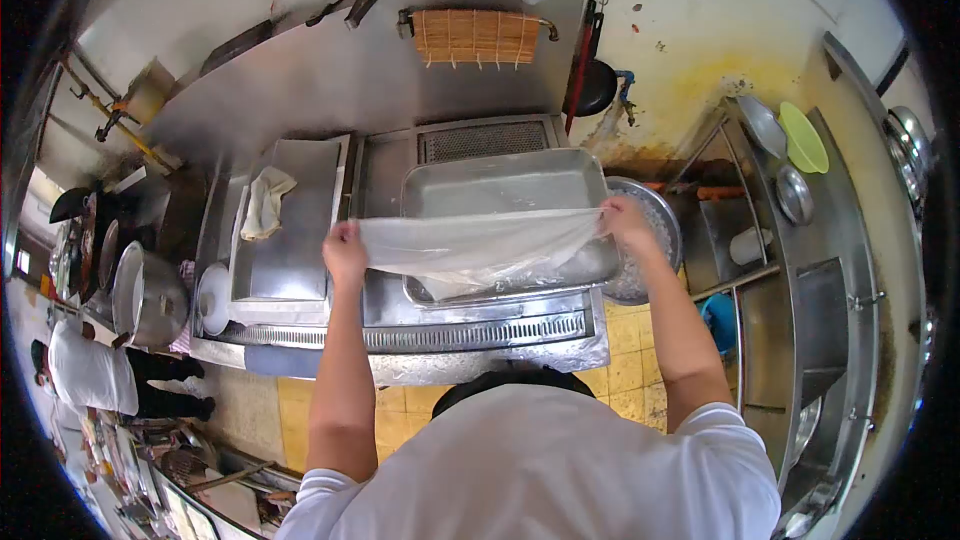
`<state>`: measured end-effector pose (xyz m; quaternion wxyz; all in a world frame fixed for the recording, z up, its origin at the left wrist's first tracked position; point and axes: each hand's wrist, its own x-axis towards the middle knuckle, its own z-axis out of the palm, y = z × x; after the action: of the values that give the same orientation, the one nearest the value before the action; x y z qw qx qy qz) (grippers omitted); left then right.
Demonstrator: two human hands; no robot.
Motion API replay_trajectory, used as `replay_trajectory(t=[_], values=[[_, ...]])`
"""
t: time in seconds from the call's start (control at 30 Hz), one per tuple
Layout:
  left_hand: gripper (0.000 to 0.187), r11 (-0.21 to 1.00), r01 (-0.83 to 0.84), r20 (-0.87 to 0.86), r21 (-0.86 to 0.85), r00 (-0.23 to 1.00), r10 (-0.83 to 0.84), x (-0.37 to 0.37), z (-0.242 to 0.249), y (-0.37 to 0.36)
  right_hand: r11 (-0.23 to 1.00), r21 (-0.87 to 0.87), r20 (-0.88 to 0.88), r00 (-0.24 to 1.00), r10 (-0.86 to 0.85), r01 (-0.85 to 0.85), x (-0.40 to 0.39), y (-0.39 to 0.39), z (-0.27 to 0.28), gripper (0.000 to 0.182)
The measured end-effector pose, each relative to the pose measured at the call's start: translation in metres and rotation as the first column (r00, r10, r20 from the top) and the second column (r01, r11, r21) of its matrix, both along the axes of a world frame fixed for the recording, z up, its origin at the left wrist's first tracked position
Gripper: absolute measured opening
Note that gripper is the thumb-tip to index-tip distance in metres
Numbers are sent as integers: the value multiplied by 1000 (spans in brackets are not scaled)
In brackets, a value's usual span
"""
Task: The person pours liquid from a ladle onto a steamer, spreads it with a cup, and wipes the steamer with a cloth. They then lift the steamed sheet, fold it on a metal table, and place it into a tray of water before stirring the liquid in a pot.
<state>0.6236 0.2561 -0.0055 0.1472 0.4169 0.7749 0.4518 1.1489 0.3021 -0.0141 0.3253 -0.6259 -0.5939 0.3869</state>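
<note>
A thin, whitish, see-through sheet (470, 242) is stretched between my two hands over a steel tray (505, 180), its lower part hanging in folds toward the tray's near side. My left hand (345, 250) pinches one end, just left of the tray. At the other end, my right hand (626, 220) has its fingers closed on the sheet's corner near the tray's right rim. The frame does not show what the sheet is made of. The tray stands on the steel counter (385, 308).
Left of the tray, a cloth (267, 202) lies in a shallow steel basin (285, 270). A large metal bowl (668, 225) stands at the right. Shelves (850, 240) with bowls line the right side. A person (95, 365) in white stands far left, past a big pot (150, 295).
</note>
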Motion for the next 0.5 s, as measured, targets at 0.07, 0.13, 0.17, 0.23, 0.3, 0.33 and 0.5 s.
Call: replay_trajectory(t=[0.07,0.13,0.17,0.23,0.3,0.33,0.5], values=[[30,986,136,-91,-94,985,-144,3,-42,7,993,112,-170,985,-21,41,-10,0,25,18],[37,949,303,-84,-88,947,-310,24,-46,14,1000,20,-172,985,18,-15,-36,-8,73,20],[40,917,397,-44,-25,916,-398,55,-32,20,999,-26,-176,984,39,-45,-53,-11,94,21],[42,854,520,-189,-12,837,-513,120,12,26,987,-78,-229,966,123,-144,-82,-13,120,18],[34,661,750,-19,37,662,-750,175,65,25,965,-23,-240,938,250,-262,-99,-12,145,15],[32,605,796,52,32,603,-796,190,88,27,942,52,-219,917,333,-330,-105,-12,158,13],[24,575,809,-7,117,580,-815,212,178,26,909,362,-560,732,389,-206,-127,-9,180,19]])
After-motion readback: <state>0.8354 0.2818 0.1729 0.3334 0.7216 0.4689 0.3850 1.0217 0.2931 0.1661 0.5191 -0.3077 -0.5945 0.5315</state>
